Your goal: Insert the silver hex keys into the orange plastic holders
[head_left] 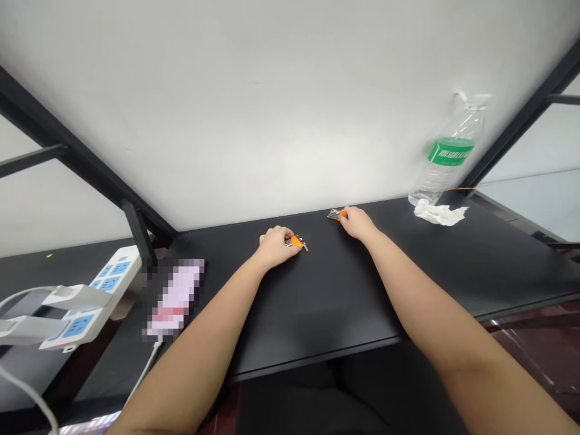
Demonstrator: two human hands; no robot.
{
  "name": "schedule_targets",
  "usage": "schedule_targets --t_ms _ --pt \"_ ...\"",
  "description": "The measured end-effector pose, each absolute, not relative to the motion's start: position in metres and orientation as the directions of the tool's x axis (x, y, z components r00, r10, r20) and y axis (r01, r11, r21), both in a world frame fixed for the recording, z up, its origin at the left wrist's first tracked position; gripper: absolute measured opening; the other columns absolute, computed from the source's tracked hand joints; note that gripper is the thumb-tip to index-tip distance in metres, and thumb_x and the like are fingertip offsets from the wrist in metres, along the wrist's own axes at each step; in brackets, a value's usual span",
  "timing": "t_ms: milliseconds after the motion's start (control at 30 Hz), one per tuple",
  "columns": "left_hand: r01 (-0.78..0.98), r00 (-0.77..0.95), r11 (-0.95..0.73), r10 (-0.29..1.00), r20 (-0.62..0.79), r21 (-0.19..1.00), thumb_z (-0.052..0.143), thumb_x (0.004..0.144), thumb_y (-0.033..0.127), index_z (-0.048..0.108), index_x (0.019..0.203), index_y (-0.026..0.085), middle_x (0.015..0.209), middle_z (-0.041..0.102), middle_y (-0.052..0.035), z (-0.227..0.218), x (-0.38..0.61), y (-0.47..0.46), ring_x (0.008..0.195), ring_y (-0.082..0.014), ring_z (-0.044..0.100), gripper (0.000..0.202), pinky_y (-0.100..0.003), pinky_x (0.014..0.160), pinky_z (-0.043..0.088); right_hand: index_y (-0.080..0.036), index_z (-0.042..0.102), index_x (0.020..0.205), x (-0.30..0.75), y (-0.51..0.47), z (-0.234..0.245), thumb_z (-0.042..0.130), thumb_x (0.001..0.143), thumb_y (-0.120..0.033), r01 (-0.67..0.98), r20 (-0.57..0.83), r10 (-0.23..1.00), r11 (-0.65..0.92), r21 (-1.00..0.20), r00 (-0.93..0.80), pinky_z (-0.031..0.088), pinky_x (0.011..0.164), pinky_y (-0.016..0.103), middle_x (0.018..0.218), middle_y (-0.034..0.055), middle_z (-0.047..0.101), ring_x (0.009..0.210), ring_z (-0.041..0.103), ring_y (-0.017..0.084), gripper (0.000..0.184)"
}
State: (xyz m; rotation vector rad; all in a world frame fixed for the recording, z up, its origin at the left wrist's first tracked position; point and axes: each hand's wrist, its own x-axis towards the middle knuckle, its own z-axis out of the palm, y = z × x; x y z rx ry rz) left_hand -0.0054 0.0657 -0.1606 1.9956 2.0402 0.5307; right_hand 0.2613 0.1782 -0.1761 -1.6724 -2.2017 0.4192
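Near the middle of the black tabletop [312, 302], my left hand [274, 248] is closed on an orange holder with metal rods [296, 241], which looks like a hex key set. Short metal ends stick out on its right side, and my fingers hide part of it. Farther back and to the right, by the wall, my right hand [357, 222] pinches the orange end of a row of metal rods [334, 214]. Those rods point left, side by side; their exact kind is too small to tell. A gap of bare tabletop lies between my hands.
A large clear bottle with a green label [451, 152] stands at the back right, with a crumpled white tissue [439, 212] before it. On the left lie a blurred-out phone [179, 296] on a cable and a white power strip [102, 302] with plugs. Black metal frame bars [90, 163] flank the white wall.
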Motion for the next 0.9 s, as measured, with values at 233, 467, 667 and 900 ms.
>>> schedule_targets --t_ms 233,467,667,900 --pt "0.896 -0.044 0.013 0.997 0.058 0.443 0.077 0.069 0.045 0.065 0.102 0.024 0.11 0.069 -0.0065 -0.155 -0.001 0.06 0.106 -0.0278 0.064 0.042 -0.044 0.099 0.047 -0.016 0.061 0.111 0.258 0.172 -0.178 0.055 0.095 -0.033 0.877 0.101 0.963 0.27 -0.397 -0.251 0.044 0.08 0.03 0.114 0.0135 0.063 0.099 0.06 0.024 0.024" --pt "0.789 0.001 -0.058 0.996 0.094 0.611 0.073 0.078 0.034 0.053 0.11 0.026 0.105 0.072 -0.0029 -0.159 -0.006 0.06 0.093 -0.0203 0.068 0.039 -0.033 0.085 0.053 -0.019 0.062 0.122 0.264 0.173 -0.175 0.06 0.092 -0.04 0.858 0.091 0.961 0.274 -0.434 -0.261 0.044 0.081 0.029 0.12 0.0101 0.063 0.102 0.06 0.022 0.037" --pt "0.754 0.026 -0.132 0.985 0.172 0.643 0.062 0.086 0.024 0.054 0.108 0.026 0.098 0.073 0.001 -0.162 -0.007 0.062 0.088 -0.0164 0.068 0.023 -0.03 0.084 0.052 -0.019 0.061 0.133 0.262 0.167 -0.17 0.061 0.092 -0.045 0.851 0.087 0.96 0.276 -0.448 -0.265 0.045 0.088 0.033 0.129 0.0131 0.061 0.11 0.059 0.025 0.049" --pt "0.777 0.193 -0.299 0.951 0.244 0.554 0.057 0.087 0.02 0.061 0.109 0.025 0.103 0.072 0.0003 -0.159 -0.004 0.061 0.091 -0.0168 0.067 0.023 -0.029 0.085 0.051 -0.017 0.065 0.1 0.234 0.132 -0.153 0.054 0.093 -0.026 0.692 0.36 0.843 0.535 -0.484 -0.4 0.045 0.087 0.03 0.105 0.0081 0.065 0.097 0.06 0.019 0.016"
